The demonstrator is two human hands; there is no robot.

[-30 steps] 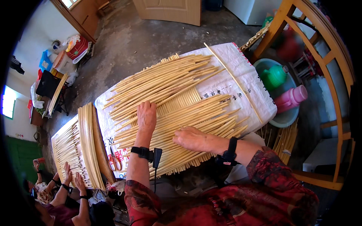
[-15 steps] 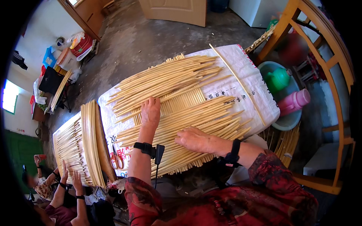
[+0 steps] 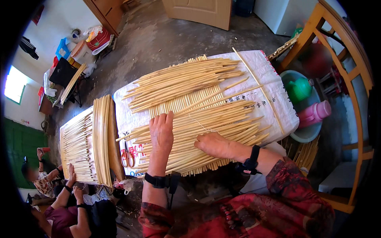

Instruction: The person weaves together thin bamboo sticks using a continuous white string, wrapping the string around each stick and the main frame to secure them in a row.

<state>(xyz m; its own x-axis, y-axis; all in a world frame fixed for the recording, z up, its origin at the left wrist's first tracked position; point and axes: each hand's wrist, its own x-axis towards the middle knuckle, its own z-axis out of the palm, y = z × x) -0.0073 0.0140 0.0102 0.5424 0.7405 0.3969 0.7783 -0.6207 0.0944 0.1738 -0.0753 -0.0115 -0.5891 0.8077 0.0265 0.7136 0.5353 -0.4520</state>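
Pale peeled stalks (image 3: pixel 198 127) lie in a thick layer across a cloth-covered table in front of me. My left hand (image 3: pixel 162 133) has its fingers closed at the near side of a ribbed strip of crosswise stalks (image 3: pixel 178 104). From its fingertips, loose stalks (image 3: pixel 222 94) slant away to the right. My right hand (image 3: pixel 214 144) is curled over the near layer, its fingers closed. A thin white thread (image 3: pixel 200 122) runs from the stalks to its fingertips. Another bundle of stalks (image 3: pixel 178 81) covers the far side. Scissors (image 3: pixel 127 158) lie left of my left wrist.
A single long stalk (image 3: pixel 260 92) lies along the right of the white cloth (image 3: pixel 283 115). Beyond it are a basin (image 3: pixel 314 137) with green and pink jugs, and a wooden frame (image 3: pixel 349 75). At left, a co-worker's hand (image 3: pixel 71 174) touches another stalk-covered table (image 3: pixel 65 139).
My left hand has moved toward me over the stalks, and a second slanting stalk now shows. The white thread has come into sight. My right hand stays nearly in place. The view has shifted slightly.
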